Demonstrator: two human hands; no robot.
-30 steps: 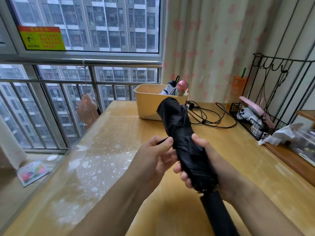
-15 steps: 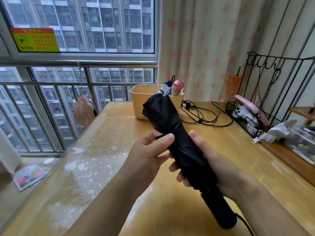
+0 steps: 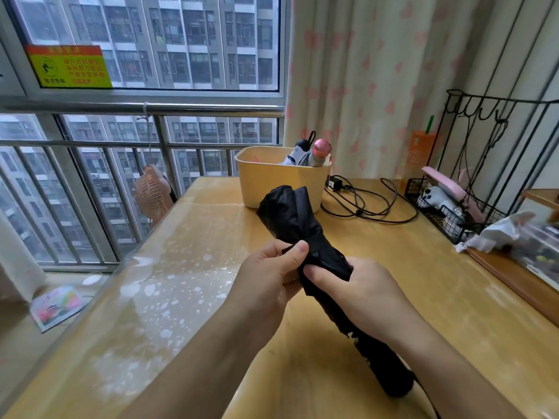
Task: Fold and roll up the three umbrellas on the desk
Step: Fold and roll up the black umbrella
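Observation:
I hold a folded black umbrella (image 3: 295,219) slanted over the wooden desk (image 3: 423,282), its canopy end pointing away and its black handle (image 3: 385,373) low at the right. My right hand (image 3: 360,294) wraps around its middle. My left hand (image 3: 269,273) pinches a black strap or fabric edge at the umbrella's left side between thumb and forefinger. Two more folded umbrellas (image 3: 308,154), one with a pink cap, stand in the yellow bin (image 3: 272,182) at the back of the desk.
A tangled black cable with a charger (image 3: 363,201) lies right of the bin. A black wire rack (image 3: 453,207) with a pink item stands at the right, crumpled white plastic (image 3: 496,231) beside it. The window railing and a small orange fan (image 3: 151,192) are left.
The umbrella has dropped lower and its handle has come more into view. My right hand's thumb now lies over the canopy, and my left hand has closed into a pinch on the strap.

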